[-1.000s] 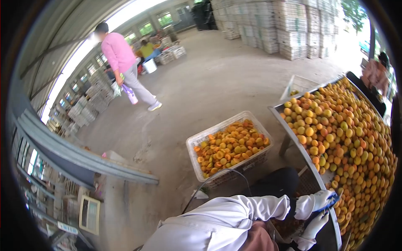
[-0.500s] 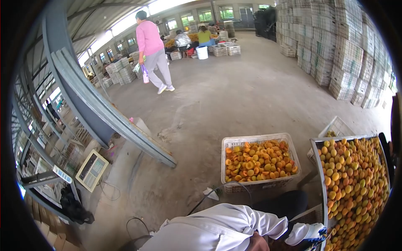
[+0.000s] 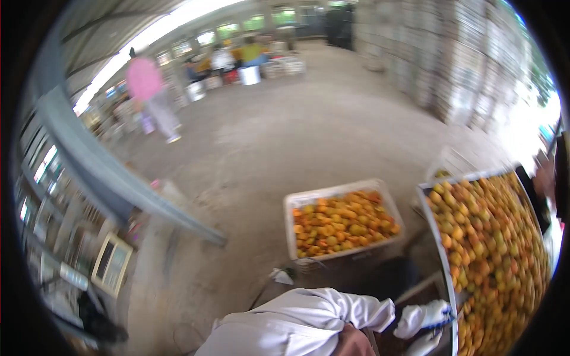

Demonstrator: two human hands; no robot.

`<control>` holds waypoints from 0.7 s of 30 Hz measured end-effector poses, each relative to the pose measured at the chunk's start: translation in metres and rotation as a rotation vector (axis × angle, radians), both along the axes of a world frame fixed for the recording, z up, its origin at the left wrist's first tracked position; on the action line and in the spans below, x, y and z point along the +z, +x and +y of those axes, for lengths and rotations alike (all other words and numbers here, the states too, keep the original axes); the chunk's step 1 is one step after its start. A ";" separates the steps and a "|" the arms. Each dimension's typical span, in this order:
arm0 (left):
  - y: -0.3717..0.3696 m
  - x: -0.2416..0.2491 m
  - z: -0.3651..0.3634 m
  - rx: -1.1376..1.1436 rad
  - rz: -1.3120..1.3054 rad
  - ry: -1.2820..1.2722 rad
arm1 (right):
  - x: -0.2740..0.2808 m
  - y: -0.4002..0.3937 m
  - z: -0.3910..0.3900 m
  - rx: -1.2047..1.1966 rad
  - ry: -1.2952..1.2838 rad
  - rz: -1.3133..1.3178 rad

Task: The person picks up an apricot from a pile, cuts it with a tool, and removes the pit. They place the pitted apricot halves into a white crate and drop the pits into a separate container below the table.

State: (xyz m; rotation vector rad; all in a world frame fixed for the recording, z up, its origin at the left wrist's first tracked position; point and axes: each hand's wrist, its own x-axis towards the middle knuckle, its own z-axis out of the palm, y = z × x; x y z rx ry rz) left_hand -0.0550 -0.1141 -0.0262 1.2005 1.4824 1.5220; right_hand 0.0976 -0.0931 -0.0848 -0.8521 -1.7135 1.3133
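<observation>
My left hand (image 3: pixel 423 318), in a white glove with blue on its fingers, is at the metal rim (image 3: pixel 437 228) of a tray heaped with orange-yellow apricots (image 3: pixel 493 231). Blur hides how its fingers are bent and whether anything is in them. Just below it is a second white glove (image 3: pixel 425 343), apparently my right hand, partly cut off by the bottom edge; its fingers cannot be made out. Left of the tray, on the floor, stands a pale plastic crate (image 3: pixel 289 228) filled with apricots (image 3: pixel 347 222), many of them split into halves.
Tall stacks of crates (image 3: pixel 439 65) stand at the back right. A metal post (image 3: pixel 136 184) slants across the left, near a scale display (image 3: pixel 111 264). A person in pink (image 3: pixel 144 80) is at the back left. Another person's hand (image 3: pixel 543 178) is beyond the tray.
My view has swung right, so the crate, tray and post sit farther left, and the picture is blurred. The second glove has come into view. The person in pink has walked farther off.
</observation>
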 end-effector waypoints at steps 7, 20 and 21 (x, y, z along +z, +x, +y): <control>0.024 0.023 0.048 -0.209 -0.308 -0.057 | 0.075 -0.016 -0.004 -0.332 0.063 -0.194; 0.037 0.084 0.112 -0.353 -0.532 -0.180 | 0.112 0.031 0.071 0.098 -0.699 0.481; 0.037 0.072 0.123 -0.398 -0.604 -0.151 | 0.119 0.030 0.075 0.130 -0.655 0.456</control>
